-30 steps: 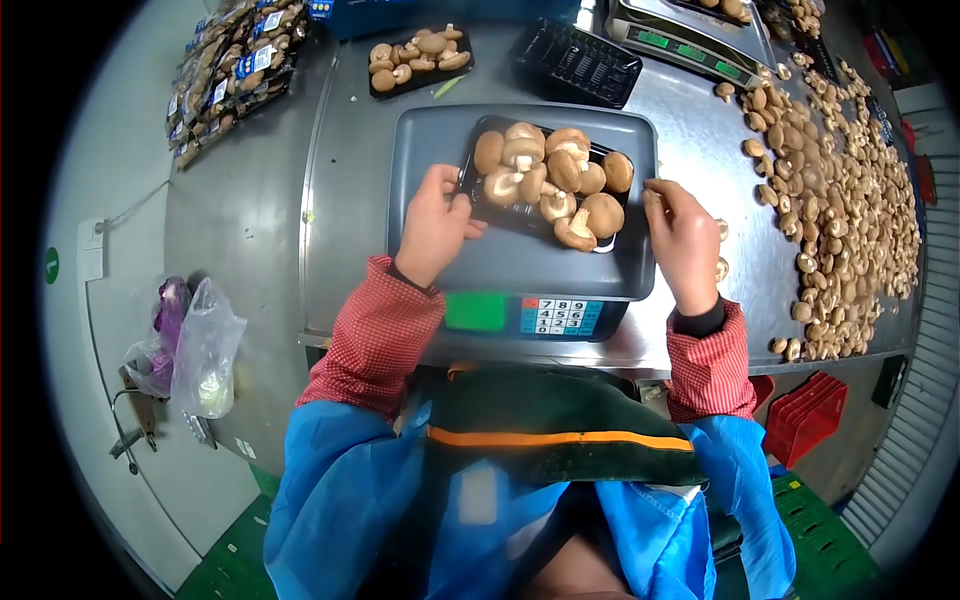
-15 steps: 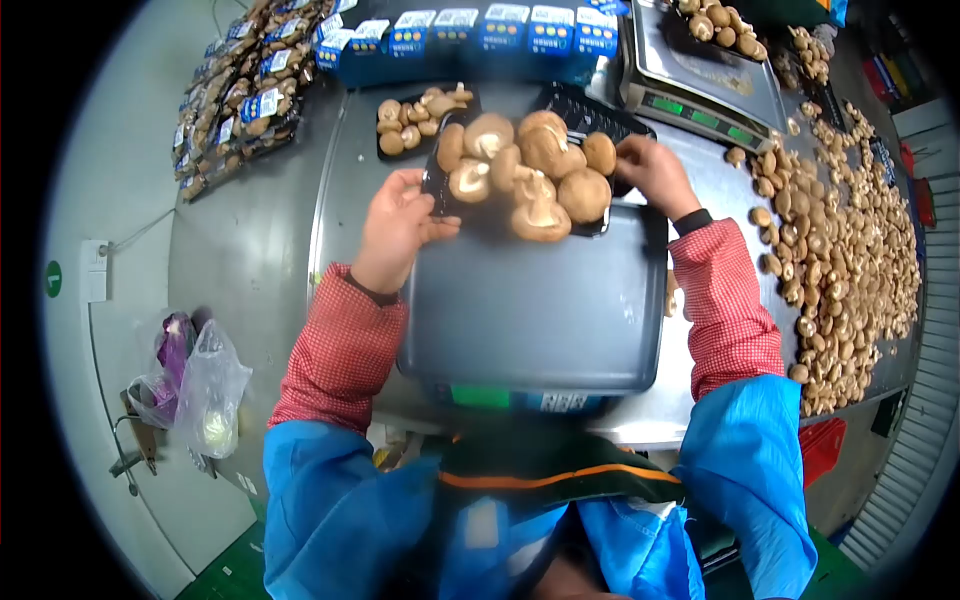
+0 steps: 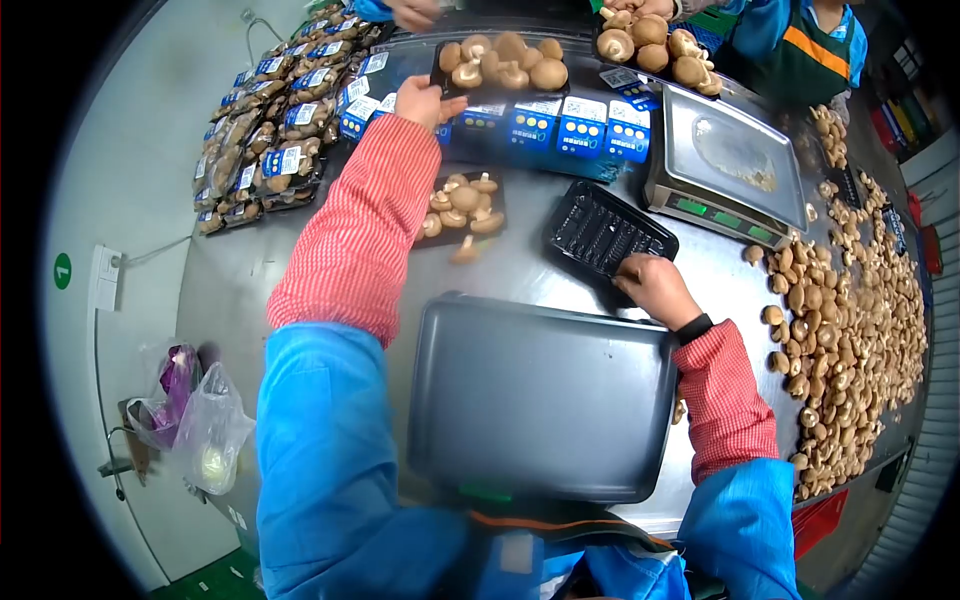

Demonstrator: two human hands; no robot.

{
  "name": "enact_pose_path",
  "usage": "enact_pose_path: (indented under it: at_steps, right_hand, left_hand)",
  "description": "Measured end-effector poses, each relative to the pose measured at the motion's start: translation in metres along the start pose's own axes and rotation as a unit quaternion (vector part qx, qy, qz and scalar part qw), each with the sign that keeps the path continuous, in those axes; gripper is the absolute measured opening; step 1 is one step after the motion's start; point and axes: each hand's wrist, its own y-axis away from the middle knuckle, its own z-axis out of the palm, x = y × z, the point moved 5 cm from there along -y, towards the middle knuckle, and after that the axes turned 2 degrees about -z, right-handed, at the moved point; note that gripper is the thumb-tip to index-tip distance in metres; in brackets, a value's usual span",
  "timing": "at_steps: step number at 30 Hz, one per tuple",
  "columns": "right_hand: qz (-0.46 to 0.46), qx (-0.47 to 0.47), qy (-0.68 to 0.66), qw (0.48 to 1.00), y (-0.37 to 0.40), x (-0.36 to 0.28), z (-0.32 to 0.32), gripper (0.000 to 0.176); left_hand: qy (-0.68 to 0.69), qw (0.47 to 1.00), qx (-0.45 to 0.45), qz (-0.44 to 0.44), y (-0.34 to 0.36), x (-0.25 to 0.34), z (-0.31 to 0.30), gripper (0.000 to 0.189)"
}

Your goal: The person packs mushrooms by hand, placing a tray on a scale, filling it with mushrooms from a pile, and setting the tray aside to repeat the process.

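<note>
My left hand (image 3: 424,104) reaches far forward, its fingers closed at the near left corner of a black tray of shiitake mushrooms (image 3: 510,65). That tray is above the row of blue labels (image 3: 533,125). Lower right, my right hand (image 3: 655,287) pinches the near edge of an empty black plastic tray (image 3: 605,232), which lies tilted on the steel table; its fingertips are partly hidden. A grey scale platform (image 3: 545,400) sits in front of me. Between my arms, a smaller tray of mushrooms (image 3: 462,205) stands on the table, with one mushroom (image 3: 466,250) by its near edge.
Packed mushroom trays (image 3: 270,150) are stacked at the left. A steel scale (image 3: 735,165) stands right of the labels, beside a large loose mushroom pile (image 3: 850,330). Across the table, a co-worker's hands (image 3: 640,8) are at another mushroom tray (image 3: 660,48); another person's hand (image 3: 412,12) shows at the top.
The mushroom tray has moved off the grey platform, forward past the labels, with my left hand. My right hand has left that tray and now grips the empty one. My view has shifted.
</note>
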Motion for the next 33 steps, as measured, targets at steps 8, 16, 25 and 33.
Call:
enact_pose_path:
  at_steps: [8, 16, 25, 33]
  right_hand:
    - [-0.004, -0.005, -0.023, 1.0, 0.0, -0.005, -0.002, 0.013]
    - [0.033, -0.012, -0.035, 0.999, -0.001, -0.005, 0.0, 0.012]
    - [0.035, -0.004, -0.046, 0.998, 0.0, -0.003, 0.0, 0.013]
    - [0.039, -0.005, -0.056, 0.998, 0.001, -0.001, 0.001, 0.013]
  left_hand:
    - [-0.498, 0.837, 0.001, 0.229, 0.067, -0.005, -0.04, 0.046]
    - [-0.652, 0.732, -0.196, 0.016, 0.203, -0.122, -0.16, 0.05]
    - [-0.568, 0.788, -0.219, -0.091, 0.216, -0.149, -0.216, 0.021]
    - [-0.341, 0.867, 0.0, 0.363, 0.057, 0.06, -0.008, 0.03]
